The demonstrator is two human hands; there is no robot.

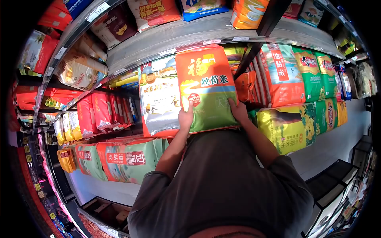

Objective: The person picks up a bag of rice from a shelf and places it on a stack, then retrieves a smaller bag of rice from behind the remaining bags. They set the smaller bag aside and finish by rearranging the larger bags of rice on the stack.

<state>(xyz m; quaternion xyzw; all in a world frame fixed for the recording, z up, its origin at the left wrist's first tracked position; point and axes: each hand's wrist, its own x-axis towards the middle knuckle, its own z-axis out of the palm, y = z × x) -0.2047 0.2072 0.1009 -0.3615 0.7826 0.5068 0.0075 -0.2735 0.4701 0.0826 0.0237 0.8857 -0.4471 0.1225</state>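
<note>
Between my two hands is a rice bag, orange-red on top and green below, with large Chinese characters on its front. It stands upright at the front of the lower shelf. My left hand grips its left side low down, thumb on the front face. On the opposite side my right hand holds the lower right edge, its fingers partly hidden behind the bag. Directly left of it stands a white and grey rice bag with a red border, partly covered by the held bag.
Above runs a grey shelf with price tags along its edge. A dark upright post stands right of the held bag. Green and red rice bags lie low at left, yellow-green ones at right. Black-framed bins stand near the floor.
</note>
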